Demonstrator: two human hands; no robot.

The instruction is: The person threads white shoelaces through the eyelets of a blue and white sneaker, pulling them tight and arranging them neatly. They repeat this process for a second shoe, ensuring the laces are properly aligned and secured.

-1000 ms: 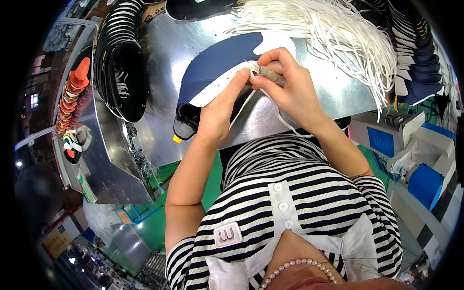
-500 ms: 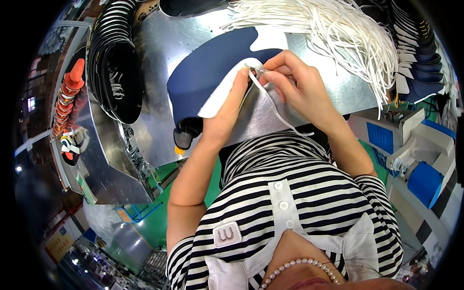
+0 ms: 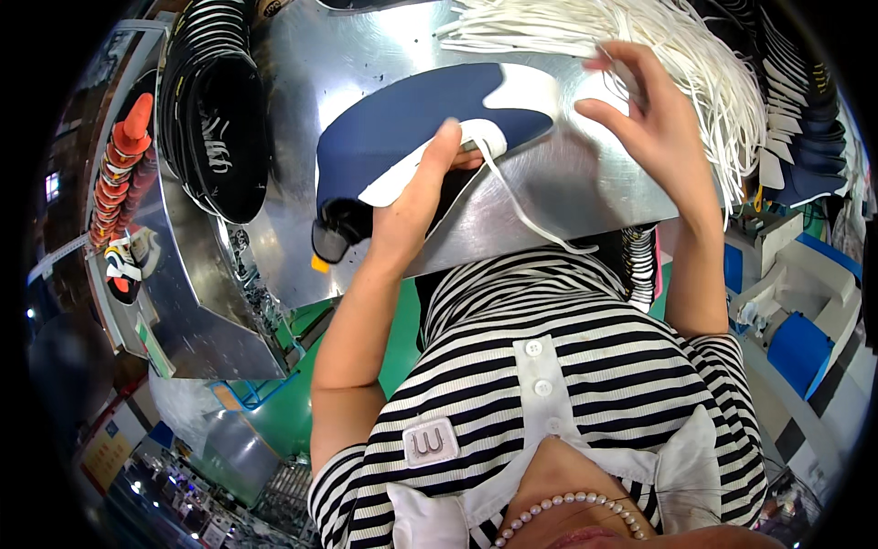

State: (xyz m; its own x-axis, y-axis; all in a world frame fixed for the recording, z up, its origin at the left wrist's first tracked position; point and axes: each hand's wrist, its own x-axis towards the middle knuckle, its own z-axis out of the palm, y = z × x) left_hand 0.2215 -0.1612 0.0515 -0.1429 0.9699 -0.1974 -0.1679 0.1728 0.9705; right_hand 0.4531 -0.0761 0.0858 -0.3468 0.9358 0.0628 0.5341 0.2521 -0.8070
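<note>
My left hand (image 3: 413, 197) grips a navy and white shoe upper (image 3: 402, 114) by its white edge piece, thumb on top and fingertips showing beneath. A white shoelace (image 3: 512, 194) comes out of the rounded white end and trails toward the table's near edge. A black piece hangs at the upper's left end. To the right, apart from the upper, my right hand (image 3: 654, 123) is raised with thumb and fingers spread, its fingertips beside a large bundle of white laces (image 3: 700, 110). Whether they touch a lace is blurred.
The metal table (image 3: 306, 55) carries a curved stack of black shoe uppers (image 3: 240, 151) at left. More navy and white uppers (image 3: 800, 151) stand stacked at far right. Orange shoe-like pieces (image 3: 134, 128) line a rack at left; a grey and blue machine (image 3: 800, 352) stands at right.
My right hand has let go of the lace at the upper and moved right, up to the lace bundle, its fingers spreading. My left hand still holds the upper, which has tilted slightly.
</note>
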